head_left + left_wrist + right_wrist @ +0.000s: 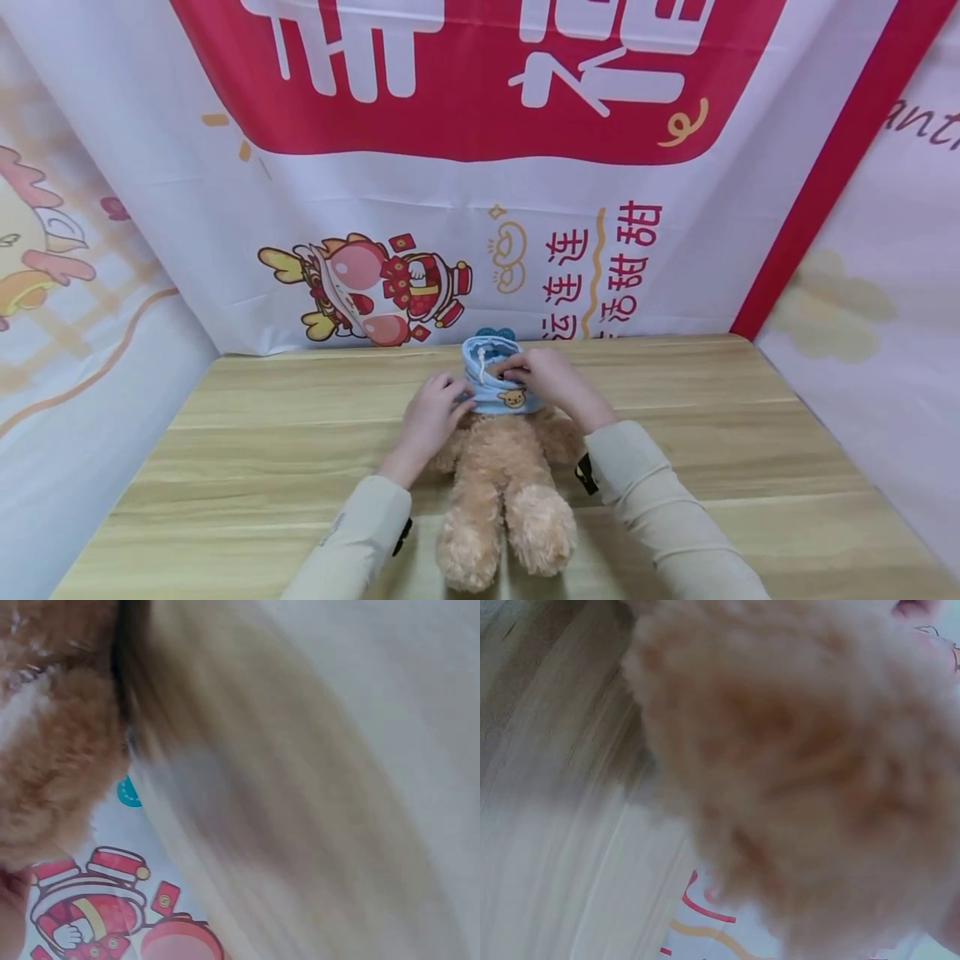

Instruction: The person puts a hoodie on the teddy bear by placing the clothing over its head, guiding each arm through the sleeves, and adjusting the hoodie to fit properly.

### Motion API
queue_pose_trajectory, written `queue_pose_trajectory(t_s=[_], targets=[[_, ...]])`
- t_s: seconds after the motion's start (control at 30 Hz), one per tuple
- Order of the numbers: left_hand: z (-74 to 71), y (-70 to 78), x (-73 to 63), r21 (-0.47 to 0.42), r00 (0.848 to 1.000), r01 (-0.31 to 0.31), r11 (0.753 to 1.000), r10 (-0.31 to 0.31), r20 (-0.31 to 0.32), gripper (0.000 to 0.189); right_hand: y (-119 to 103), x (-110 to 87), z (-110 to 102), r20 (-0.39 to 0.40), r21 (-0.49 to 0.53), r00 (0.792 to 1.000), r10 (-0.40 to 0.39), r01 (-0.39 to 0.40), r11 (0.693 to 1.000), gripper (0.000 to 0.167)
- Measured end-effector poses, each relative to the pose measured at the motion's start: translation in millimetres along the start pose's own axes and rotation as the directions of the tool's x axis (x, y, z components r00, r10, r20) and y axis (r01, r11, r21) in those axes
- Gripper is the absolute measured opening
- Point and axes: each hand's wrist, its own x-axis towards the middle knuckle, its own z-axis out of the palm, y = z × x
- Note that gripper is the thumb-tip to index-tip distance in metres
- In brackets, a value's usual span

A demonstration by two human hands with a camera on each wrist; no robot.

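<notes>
While a shaggy tan plush toy (498,458) lies feet nearest the camera, a light-blue garment (487,403) bunches around its head end, showing a white cord (482,364) and an animal-face patch (513,398). The left hand (432,408) pinches the cloth's left side, the right hand (546,377) its open rim. Pale grain streaks the wooden table (300,450); behind hangs a white banner (225,200) with a red panel (465,129), and printed sheets (862,425) flank both sides.
</notes>
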Motion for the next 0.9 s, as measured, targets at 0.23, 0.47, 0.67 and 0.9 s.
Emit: queue_pose_trajectory(t_s=[0.23, 0.47, 0.67, 0.9], targets=[[0.9, -4.0, -0.4, 0.057, 0.999, -0.035, 0.998, 0.033, 0.041, 0.022, -2, 4.6, -6, 0.055, -0.063, 0.998, -0.021, 0.024, 0.998, 0.026], [-0.2, 2.7, 7.0, 0.034, 0.99, -0.003, 0.999, -0.002, 0.143, 0.017, -1, 12.5, -6, 0.133, -0.09, 0.987, -0.09, 0.103, 0.991, 0.006], [2.3, 1.3, 8.8, 0.084, 0.988, -0.02, 0.996, 0.007, 0.154, 0.008, -6, 16.8, 5, 0.054, -0.025, 0.998, -0.024, 0.025, 0.999, 0.003], [-2.2, -0.7, 7.7, 0.146, 0.976, -0.088, 0.985, 0.056, 0.209, 0.012, -3, 16.0, 17, -0.09, 0.089, 0.992, 0.089, -0.081, 0.993, 0.006]])
